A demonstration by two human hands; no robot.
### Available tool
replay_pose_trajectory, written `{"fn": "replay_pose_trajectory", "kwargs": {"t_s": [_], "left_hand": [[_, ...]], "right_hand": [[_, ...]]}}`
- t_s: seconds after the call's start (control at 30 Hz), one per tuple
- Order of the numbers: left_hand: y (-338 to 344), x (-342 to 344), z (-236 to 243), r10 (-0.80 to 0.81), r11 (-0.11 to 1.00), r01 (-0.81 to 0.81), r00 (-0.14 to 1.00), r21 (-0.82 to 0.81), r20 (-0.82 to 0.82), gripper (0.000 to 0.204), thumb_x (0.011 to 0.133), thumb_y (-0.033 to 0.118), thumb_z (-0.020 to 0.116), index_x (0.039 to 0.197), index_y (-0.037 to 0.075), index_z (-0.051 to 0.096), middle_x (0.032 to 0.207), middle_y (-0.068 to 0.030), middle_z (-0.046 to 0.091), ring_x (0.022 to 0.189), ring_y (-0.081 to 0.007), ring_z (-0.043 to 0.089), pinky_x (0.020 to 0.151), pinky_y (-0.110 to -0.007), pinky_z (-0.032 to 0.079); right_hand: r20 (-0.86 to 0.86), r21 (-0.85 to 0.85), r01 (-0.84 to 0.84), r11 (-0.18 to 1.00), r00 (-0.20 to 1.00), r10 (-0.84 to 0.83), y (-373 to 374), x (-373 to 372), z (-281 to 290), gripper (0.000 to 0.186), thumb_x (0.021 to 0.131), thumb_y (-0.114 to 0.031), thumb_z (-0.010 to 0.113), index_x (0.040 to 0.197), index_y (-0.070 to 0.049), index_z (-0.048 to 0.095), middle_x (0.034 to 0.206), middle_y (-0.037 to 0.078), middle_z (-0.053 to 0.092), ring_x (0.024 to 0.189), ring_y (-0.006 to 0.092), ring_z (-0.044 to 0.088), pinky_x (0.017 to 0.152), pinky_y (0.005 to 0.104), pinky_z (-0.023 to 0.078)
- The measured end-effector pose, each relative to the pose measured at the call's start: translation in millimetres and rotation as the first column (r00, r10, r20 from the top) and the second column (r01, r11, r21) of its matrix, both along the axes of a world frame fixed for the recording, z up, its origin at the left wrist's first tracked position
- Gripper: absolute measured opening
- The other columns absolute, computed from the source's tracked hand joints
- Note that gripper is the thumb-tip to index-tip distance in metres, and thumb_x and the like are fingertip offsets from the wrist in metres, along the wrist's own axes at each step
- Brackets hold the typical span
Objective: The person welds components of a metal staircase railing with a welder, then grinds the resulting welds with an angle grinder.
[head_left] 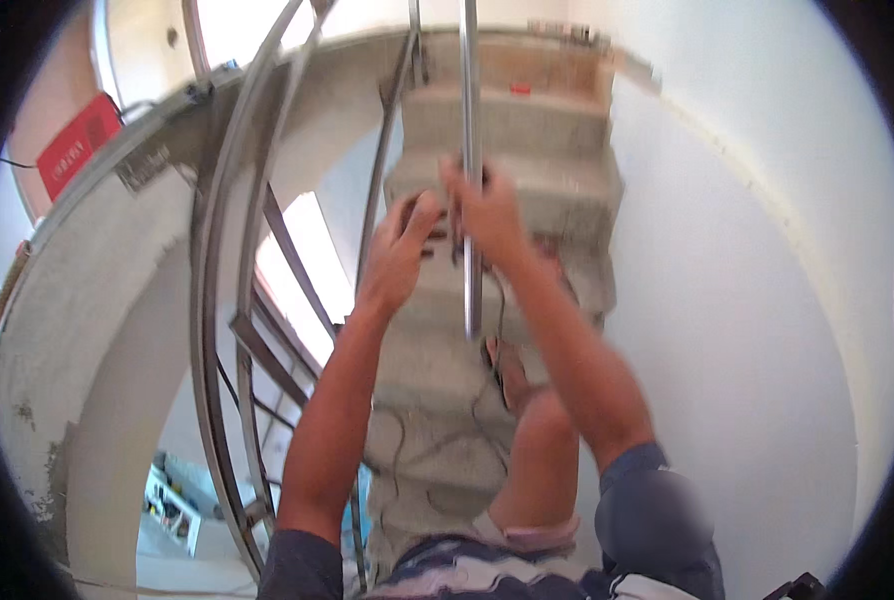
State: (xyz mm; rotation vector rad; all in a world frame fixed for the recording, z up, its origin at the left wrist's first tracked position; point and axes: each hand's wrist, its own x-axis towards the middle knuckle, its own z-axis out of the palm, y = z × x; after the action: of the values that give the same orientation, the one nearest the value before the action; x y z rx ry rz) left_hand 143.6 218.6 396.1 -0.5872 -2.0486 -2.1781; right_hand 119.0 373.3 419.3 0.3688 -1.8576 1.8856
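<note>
My right hand (482,205) is closed around a long, straight, shiny metal tube (471,90), which runs from the top edge down past my wrist to mid-picture. My left hand (407,230) is just left of the tube, its fingers bent but apart, with nothing visible held in it. Behind my right forearm a red-and-dark object (549,252) lies on a concrete step, partly hidden. Dark cords (399,445) trail down the stairs (507,125), where my sandalled foot rests.
A bent metal railing (207,310) lines the left side, beside a curved concrete ledge (87,220) carrying a red box (77,145). A drop beside it shows a white shelf (172,505) below. A white wall (727,330) bounds the right. A small red item (520,88) sits on an upper step.
</note>
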Motion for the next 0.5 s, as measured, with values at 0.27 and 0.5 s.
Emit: {"fn": "replay_pose_trajectory", "kwargs": {"t_s": [0.27, 0.5], "left_hand": [[22, -6, 54, -0.005, 0.992, 0.015, 0.996, 0.122, -0.088, 0.069, 0.102, 0.06, 0.055, 0.136, 0.0, 0.055, 0.105, -0.0104, 0.069, 0.092, -0.0156, 0.067, 0.08, -0.03, 0.05], [14, -8, 39, 0.062, 0.983, -0.029, 0.983, 0.184, -0.175, 0.047, 0.1, 0.052, 0.067, 0.103, 0.004, 0.063, 0.063, 0.0051, 0.047, 0.052, -0.0042, 0.043, 0.049, -0.023, 0.036]], "right_hand": [[0.065, 0.086, -0.088, 0.992, 0.994, 0.082, -64, 60, -173, 0.025, 0.104, -0.029, 0.064, 0.104, -0.005, 0.058, 0.074, 0.004, 0.055, 0.064, 0.0124, 0.053, 0.059, 0.0327, 0.045], [0.101, 0.152, -0.087, 0.984, 0.992, 0.072, -73, 49, -188, 0.025, 0.106, -0.028, 0.062, 0.103, -0.005, 0.052, 0.075, 0.007, 0.052, 0.066, 0.016, 0.053, 0.062, 0.0361, 0.045]]}}
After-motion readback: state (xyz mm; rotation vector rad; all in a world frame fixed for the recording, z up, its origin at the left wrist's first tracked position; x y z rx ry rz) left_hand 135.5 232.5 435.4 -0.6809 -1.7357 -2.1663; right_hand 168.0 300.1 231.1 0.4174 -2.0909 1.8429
